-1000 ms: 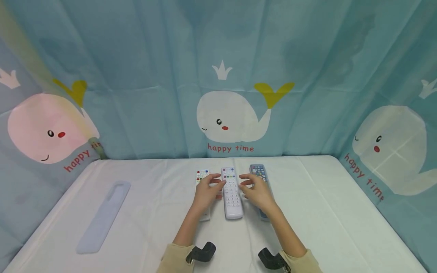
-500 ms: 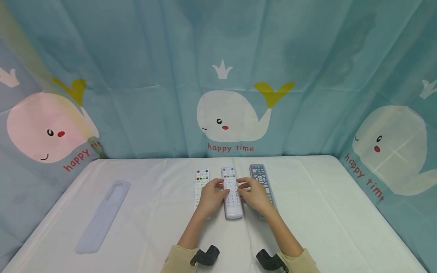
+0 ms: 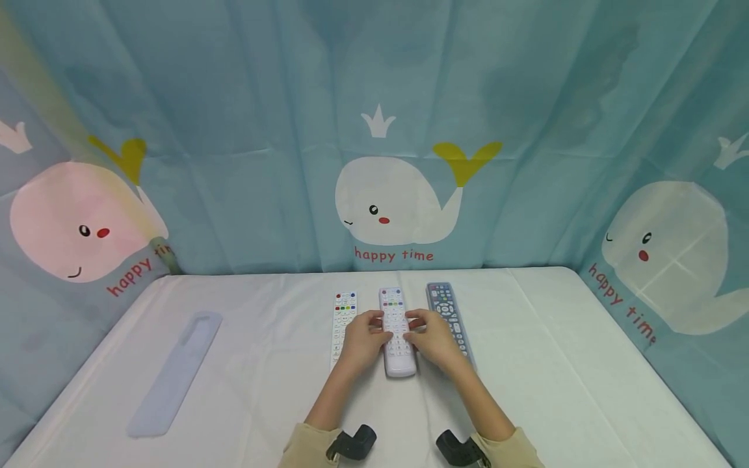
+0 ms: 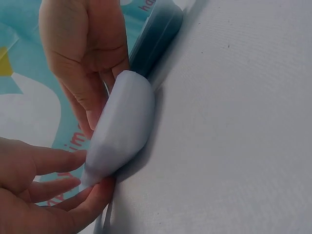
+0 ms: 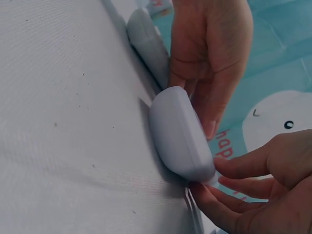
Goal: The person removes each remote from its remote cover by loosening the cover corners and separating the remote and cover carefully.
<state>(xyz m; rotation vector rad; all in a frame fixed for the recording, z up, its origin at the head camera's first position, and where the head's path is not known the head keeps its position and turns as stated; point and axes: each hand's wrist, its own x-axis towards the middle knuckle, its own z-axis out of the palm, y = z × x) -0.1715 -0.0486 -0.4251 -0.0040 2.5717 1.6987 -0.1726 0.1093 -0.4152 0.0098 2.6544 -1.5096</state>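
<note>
Three remote controls lie side by side on the white tablecloth in the head view. On the middle white remote control point(image 3: 400, 357), my left hand point(image 3: 361, 341) holds the left edge. My right hand point(image 3: 434, 338) holds the opposite edge. Both wrist views show the remote's rounded near end point(image 4: 122, 122) close up, with thumbs at its upper edge and fingers low along its sides. Left of it, a thinner white remote control point(image 3: 344, 315) is partly hidden by my left hand. Beyond my right hand lies a dark remote control point(image 3: 447, 309) in a bluish cover, partly covered by that hand.
A long translucent bluish sleeve point(image 3: 175, 377) with a slot near its far end lies at the table's left. Behind the white-covered table point(image 3: 585, 390) hangs a teal curtain point(image 3: 526, 214) with whale prints. Black wrist mounts point(image 3: 354, 443) sit at both cuffs.
Both hands have come in from the gaps beside the middle remote control and slid toward its near end, and they now hold its two edges. The remotes have stayed in place.
</note>
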